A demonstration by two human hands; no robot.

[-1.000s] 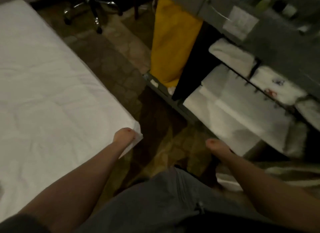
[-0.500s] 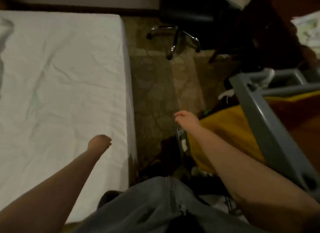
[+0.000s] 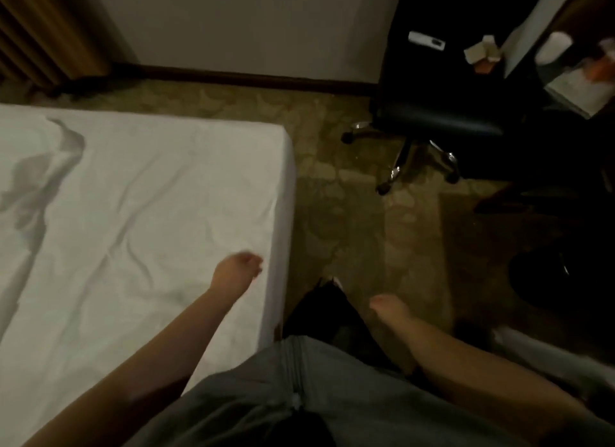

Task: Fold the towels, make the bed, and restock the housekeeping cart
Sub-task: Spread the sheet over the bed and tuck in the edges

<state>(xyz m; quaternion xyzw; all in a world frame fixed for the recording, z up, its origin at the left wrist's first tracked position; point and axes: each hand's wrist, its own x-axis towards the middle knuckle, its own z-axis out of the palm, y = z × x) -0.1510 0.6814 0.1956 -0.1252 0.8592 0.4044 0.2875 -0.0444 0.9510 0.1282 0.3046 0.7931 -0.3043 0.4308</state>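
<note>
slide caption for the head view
Left hand over the white-sheeted bed, right hand above patterned carpet, black swivel chair beyond.

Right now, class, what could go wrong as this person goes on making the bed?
The office chair has its wheeled base out on the dim carpet beside the bed; a step forward could catch it.
The sheet lies creased, and neither left hand nor right hand grips it; creases may get covered.

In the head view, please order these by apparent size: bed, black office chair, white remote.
Largest: bed.
Then: black office chair.
Smallest: white remote, though it lies farthest from the camera.
</note>
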